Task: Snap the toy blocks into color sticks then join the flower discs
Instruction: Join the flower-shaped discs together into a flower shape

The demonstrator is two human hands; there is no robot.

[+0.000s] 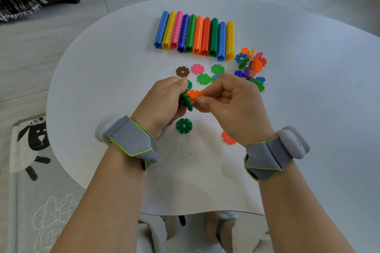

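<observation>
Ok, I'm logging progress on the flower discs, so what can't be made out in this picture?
Head view:
- dark green plastic disc cluster in the left hand: hand hides its disc count.
- orange plastic flower disc pinched by the right hand: whether it is slotted in, hidden by both hands.
- blue flat disc on the white table: mostly behind the right hand.
- multicolour joined disc pile: overlapping, too small to count.

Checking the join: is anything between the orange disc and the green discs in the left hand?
Nothing visible: the right hand pinches the orange disc right against the green discs that the left hand holds.
</observation>
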